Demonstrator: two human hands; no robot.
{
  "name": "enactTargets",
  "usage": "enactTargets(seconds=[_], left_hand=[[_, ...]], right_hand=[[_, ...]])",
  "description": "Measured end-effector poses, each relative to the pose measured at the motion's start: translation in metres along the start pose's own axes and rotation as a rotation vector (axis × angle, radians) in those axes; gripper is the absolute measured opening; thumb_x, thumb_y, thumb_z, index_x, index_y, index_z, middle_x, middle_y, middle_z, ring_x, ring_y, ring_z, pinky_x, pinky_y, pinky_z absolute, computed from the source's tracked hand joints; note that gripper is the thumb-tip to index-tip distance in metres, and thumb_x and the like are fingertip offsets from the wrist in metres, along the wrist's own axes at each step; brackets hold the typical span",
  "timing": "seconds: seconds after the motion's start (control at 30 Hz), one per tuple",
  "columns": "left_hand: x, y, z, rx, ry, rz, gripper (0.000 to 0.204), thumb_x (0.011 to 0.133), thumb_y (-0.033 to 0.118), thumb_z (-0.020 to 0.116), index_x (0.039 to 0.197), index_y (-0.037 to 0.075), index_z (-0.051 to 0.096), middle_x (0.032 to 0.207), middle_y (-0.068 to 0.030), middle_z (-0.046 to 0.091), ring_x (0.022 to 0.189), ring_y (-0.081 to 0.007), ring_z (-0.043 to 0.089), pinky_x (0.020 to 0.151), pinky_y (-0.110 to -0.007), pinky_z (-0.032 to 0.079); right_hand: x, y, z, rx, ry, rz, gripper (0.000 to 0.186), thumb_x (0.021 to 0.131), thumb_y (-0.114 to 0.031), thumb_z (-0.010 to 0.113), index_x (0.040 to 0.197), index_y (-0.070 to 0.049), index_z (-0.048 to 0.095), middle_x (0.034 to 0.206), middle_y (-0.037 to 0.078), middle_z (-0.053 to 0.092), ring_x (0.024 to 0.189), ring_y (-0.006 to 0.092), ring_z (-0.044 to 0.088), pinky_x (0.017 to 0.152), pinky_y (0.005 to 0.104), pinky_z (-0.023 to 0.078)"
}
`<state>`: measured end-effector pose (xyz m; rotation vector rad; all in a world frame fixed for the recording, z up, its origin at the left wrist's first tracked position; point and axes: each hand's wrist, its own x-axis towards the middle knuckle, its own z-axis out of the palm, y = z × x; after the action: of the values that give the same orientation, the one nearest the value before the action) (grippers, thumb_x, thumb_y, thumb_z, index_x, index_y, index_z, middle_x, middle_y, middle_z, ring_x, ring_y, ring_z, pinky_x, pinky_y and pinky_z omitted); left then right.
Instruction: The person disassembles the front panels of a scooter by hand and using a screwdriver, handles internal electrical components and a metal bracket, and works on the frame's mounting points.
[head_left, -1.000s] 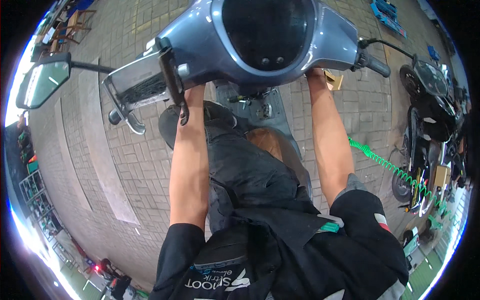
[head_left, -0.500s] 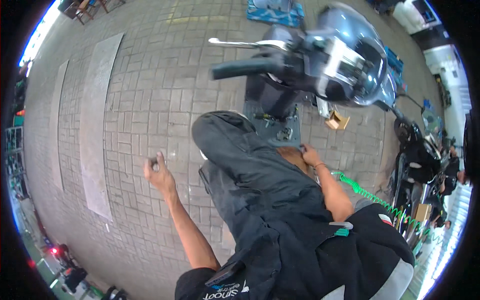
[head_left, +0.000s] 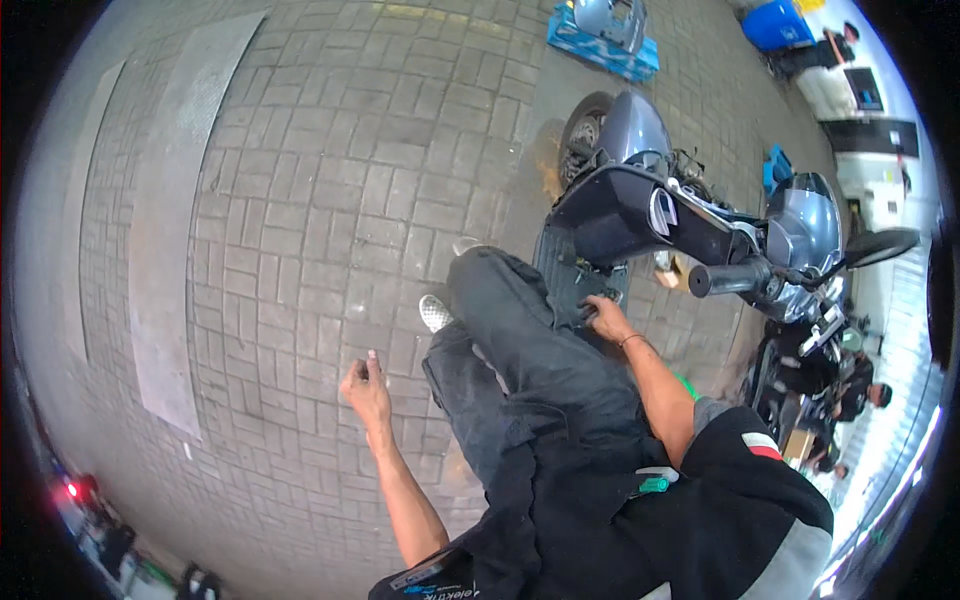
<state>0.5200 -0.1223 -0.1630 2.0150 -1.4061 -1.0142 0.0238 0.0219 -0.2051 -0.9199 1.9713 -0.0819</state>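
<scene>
Out over the brick paving to my left is my left hand (head_left: 367, 398), thumb apart from its loosely curled fingers and nothing visible in it. My right hand (head_left: 607, 320) is beside my right knee, over the scooter's black footboard (head_left: 556, 272). Its fingers are closed around something dark and small, too hidden to name. Small metal parts (head_left: 592, 266) lie on the footboard just beyond that hand. The grey-blue scooter (head_left: 640, 125) stands in front of me and to the right, its handlebar grip (head_left: 730, 278) pointing towards me.
A small cardboard box (head_left: 674, 272) sits by the scooter. Farther off, a blue crate (head_left: 600, 48) carries a grey body panel. Long metal plates (head_left: 175, 210) lie on the paving at left. People and a dark motorbike (head_left: 785, 370) are at right, near a green coiled hose (head_left: 686, 386).
My view has shifted, so the scooter's handlebar appears lower and farther right, and its front wheel now shows. My right hand has drawn closer to my knee; the left keeps its curled pose.
</scene>
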Motion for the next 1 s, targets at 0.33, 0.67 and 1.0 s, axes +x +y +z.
enactTargets(seconds=[0.33,0.67,1.0], left_hand=[[0.158,0.164,0.139,0.188,-0.651,0.273,0.024,0.093,0.018,0.070,0.103,-0.004,0.069,0.100,-0.0239,0.071,0.094,-0.0402,0.068,0.084,-0.047,0.051],[0.187,0.336,0.425,0.118,-1.111,1.168,0.069,0.078,0.023,0.082,0.138,0.006,0.052,0.129,-0.0179,0.056,0.127,-0.0382,0.050,0.106,-0.047,0.042],[0.158,0.304,0.601,-0.652,-1.242,1.749,0.037,0.076,0.020,0.083,0.103,0.003,0.063,0.111,-0.0136,0.067,0.125,-0.0354,0.059,0.112,-0.057,0.033]], right_hand=[[0.004,-0.002,0.048,0.291,0.074,0.213,0.037,0.090,-0.012,0.071,0.125,0.001,0.068,0.115,0.018,0.073,0.111,0.0280,0.069,0.095,0.0402,0.052],[0.119,0.105,0.106,0.866,0.679,0.547,0.036,0.103,-0.015,0.063,0.133,0.004,0.059,0.104,0.006,0.069,0.090,0.0158,0.067,0.071,0.0334,0.055],[0.303,0.184,0.055,1.526,2.459,-0.098,0.055,0.106,-0.043,0.054,0.147,-0.007,0.052,0.142,0.009,0.057,0.122,0.0318,0.058,0.100,0.0455,0.052]])
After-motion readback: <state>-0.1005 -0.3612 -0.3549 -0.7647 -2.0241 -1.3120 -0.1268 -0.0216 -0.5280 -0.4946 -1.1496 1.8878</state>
